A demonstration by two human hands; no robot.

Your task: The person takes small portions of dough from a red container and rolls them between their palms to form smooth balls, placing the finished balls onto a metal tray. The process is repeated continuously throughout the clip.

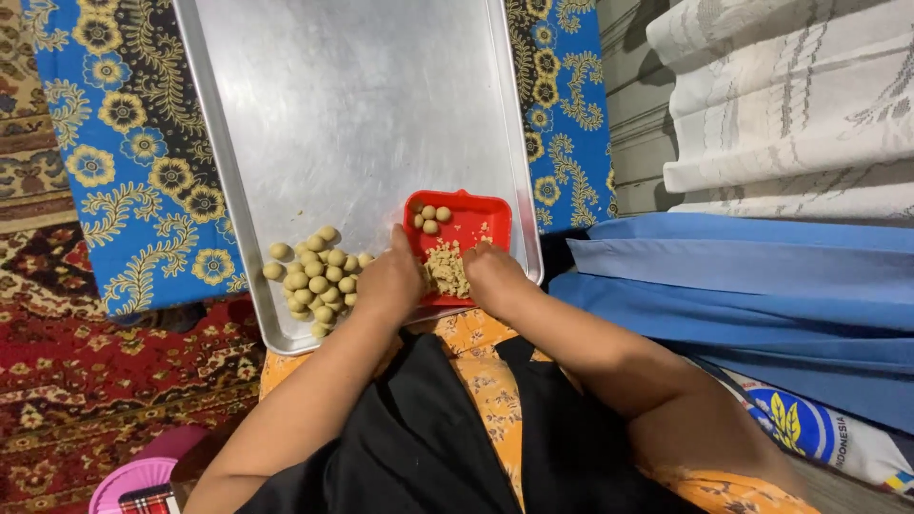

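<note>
Both hands meet at the near edge of a small red square tray (466, 224), which sits inside the near right corner of a large metal baking tray (352, 105). The left hand (390, 281) rests at the red tray's left side, fingers curled down; whether they pinch anything cannot be told. The right hand (495, 276) lies at the red tray's near right corner, fingers bent over its rim, grip likewise unclear. Between the hands a crumbly tan dough heap (446, 269) lies in the red tray, with three rolled balls (430, 218) at its far left corner. A cluster of dough balls (314, 271) sits on the metal tray just left of the left hand. The metal tray rests on a blue floral cloth (133, 143). At lower right lies a white package with a round blue and yellow emblem (795, 424); a pink round container (133, 481) shows at lower left.
</note>
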